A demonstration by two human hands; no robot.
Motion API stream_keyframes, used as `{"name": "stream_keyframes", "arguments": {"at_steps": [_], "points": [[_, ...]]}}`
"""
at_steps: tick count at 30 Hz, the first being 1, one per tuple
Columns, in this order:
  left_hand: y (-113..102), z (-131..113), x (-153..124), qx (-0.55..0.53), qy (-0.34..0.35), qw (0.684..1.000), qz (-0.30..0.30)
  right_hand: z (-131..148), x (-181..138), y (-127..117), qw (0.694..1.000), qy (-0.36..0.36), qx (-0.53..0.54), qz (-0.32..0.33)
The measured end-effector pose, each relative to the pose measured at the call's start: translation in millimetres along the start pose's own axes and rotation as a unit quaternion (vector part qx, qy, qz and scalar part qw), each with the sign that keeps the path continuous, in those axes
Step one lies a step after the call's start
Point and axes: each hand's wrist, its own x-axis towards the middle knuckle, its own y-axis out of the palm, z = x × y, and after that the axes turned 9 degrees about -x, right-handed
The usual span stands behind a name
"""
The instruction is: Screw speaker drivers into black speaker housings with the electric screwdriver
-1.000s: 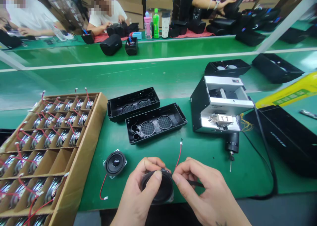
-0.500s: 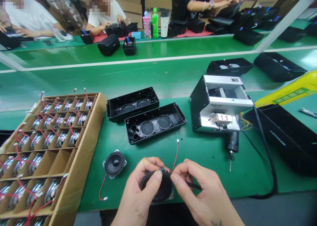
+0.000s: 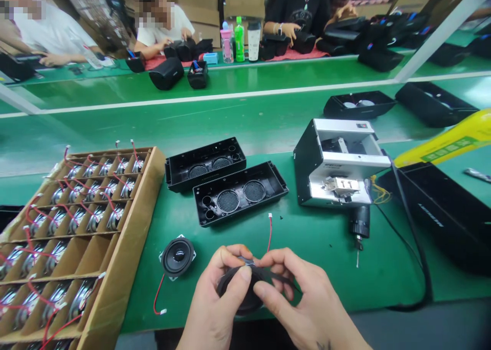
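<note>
Low in the middle, my left hand (image 3: 215,299) is closed around a small round black speaker (image 3: 245,301), its thumb lying over the rim. My right hand (image 3: 303,299) pinches a thin black strip (image 3: 282,278) against the speaker's upper right edge; one end of the strip sticks out to the right under the fingers. A red lead (image 3: 270,232) with a white plug points up beyond the hands. Left of them lies a second speaker (image 3: 178,258), cone up, with its own red lead. My fingers cover much of the held speaker.
A divided cardboard box (image 3: 140,237) of wired speakers stands at left. Two open black housings (image 3: 240,194) lie ahead. To the right are a silver-black screw feeder (image 3: 341,160), a black electric screwdriver (image 3: 359,224) and a dark case (image 3: 441,212). Co-workers sit across the green bench.
My right fingers have shifted left and over the speaker's top edge, bringing the strip along. The red lead has tilted slightly left. My left hand keeps its grip.
</note>
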Motion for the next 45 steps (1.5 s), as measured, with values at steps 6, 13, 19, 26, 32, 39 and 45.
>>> {"name": "stream_keyframes", "arguments": {"at_steps": [6,13,19,26,32,39,45], "points": [[-26.5,-6.9,-0.1,-0.043,-0.107,0.98,0.161,-2.8,12.6,-8.2,0.992,-0.119,-0.043,-0.006],[-43.6,-35.7,12.1,0.116,-0.135,0.925,0.336,18.4,29.2,-29.0,0.96,-0.178,-0.15,0.154],[-31.6,-54.7,8.6,0.232,-0.163,0.911,0.299,27.9,38.0,-31.1,0.928,-0.226,-0.213,0.205],[-37.4,-42.4,6.6,0.185,-0.149,0.933,0.27,24.6,37.4,-37.1,0.938,-0.158,-0.224,0.211],[-44.7,-32.6,1.0,0.181,-0.124,0.949,0.227,20.0,35.8,-41.1,0.952,-0.158,-0.214,0.149],[-40.1,-35.0,-1.1,0.123,-0.126,0.958,0.227,23.5,30.6,-42.0,0.973,-0.143,-0.141,0.118],[-44.2,-20.5,-1.3,0.063,-0.13,0.963,0.228,18.4,26.9,-36.2,0.983,-0.093,-0.119,0.102]]}}
